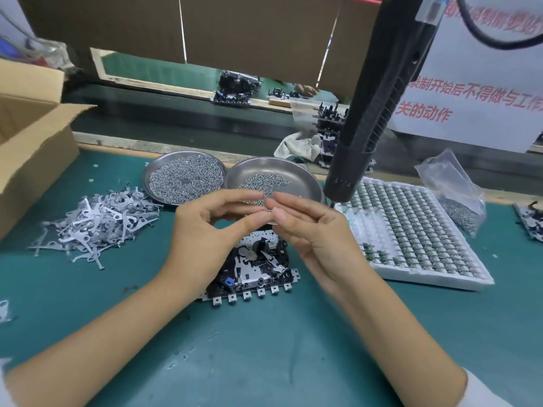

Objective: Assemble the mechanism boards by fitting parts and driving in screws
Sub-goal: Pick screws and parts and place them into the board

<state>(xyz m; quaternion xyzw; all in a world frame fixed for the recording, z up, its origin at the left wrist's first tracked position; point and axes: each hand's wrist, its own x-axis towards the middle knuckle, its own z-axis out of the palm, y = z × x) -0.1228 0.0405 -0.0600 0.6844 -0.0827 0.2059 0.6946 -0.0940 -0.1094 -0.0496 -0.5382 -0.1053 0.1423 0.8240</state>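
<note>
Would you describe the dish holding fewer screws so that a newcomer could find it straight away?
Start at the green mat and look past the hands to the two round steel dishes side by side at its far edge. The one you want is the right dish, next to the hanging black screwdriver. Only a thin scatter of screws lies in it, whereas the left dish is heaped nearly full.

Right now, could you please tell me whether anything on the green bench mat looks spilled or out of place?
Mostly tidy. The grey metal levers lie in a loose tangled heap on the green mat, uncontained, unlike the screws in the round steel dishes.
</note>
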